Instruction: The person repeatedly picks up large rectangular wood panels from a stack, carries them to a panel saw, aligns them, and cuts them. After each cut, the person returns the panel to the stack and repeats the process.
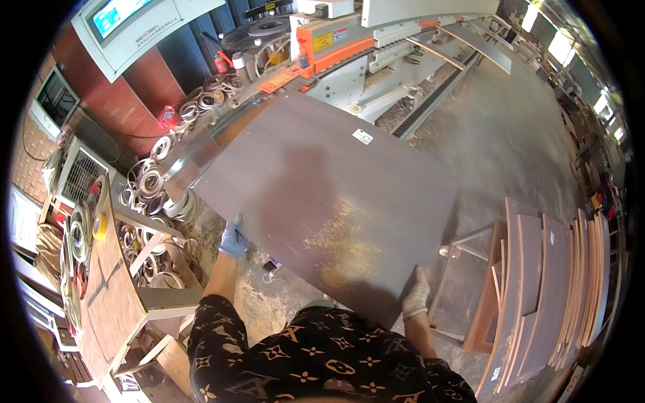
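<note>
A large brown-grey board (322,195) spans the middle of the head view, its far edge close to the machine. Sawdust is scattered over its near part, and a small white label is stuck near its far right side. My left hand (233,238), in a blue glove, grips the board's near left edge. On the near right corner, my right hand (416,297), in a pale glove, holds the board with its thumb on top. The fingers under the board are hidden.
An edge-banding machine (336,43) with orange parts runs along the far side. Rolls of edging tape (153,181) pile up at left, beside a wooden table (104,289). Upright boards (531,289) lean in a row at right. A roller track (430,104) extends beyond the board.
</note>
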Available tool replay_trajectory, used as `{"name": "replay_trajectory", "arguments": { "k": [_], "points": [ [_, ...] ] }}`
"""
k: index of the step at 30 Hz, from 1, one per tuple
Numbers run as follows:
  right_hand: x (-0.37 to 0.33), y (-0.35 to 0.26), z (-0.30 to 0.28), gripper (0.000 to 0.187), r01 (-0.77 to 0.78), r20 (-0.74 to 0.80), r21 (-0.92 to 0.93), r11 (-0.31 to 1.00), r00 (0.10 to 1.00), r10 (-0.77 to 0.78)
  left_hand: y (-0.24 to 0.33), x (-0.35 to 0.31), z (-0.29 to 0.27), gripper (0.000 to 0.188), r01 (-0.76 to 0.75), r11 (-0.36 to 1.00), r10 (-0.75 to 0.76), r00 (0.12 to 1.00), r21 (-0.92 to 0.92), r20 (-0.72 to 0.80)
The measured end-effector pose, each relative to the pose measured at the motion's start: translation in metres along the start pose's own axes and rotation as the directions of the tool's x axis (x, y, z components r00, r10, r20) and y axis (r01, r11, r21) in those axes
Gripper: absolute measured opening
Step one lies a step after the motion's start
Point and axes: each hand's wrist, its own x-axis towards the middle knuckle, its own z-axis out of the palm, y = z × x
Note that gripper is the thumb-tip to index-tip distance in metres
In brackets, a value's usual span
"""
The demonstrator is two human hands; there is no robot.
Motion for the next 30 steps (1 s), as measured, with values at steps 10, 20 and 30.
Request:
{"name": "replay_trajectory", "arguments": {
  "k": [10,20,30],
  "points": [
    [-0.003,0.097,0.093,0.086,-0.382,-0.152,-0.033,0.923,0.915,0.373,0.010,0.080,0.006,0.045,-0.053,0.996,0.064,0.984,0.072,-0.164],
    [0.092,0.086,0.067,0.023,-0.035,0.155,-0.143,0.989,0.986,0.058,-0.016,0.132,0.096,0.046,0.268,0.962,-0.262,0.959,0.043,-0.106],
    [0.108,-0.026,0.077,0.041,0.005,0.092,-0.187,0.982,0.996,0.012,-0.057,0.243,0.129,0.046,0.177,0.883,-0.197,0.980,0.434,-0.001]
  ]
}}
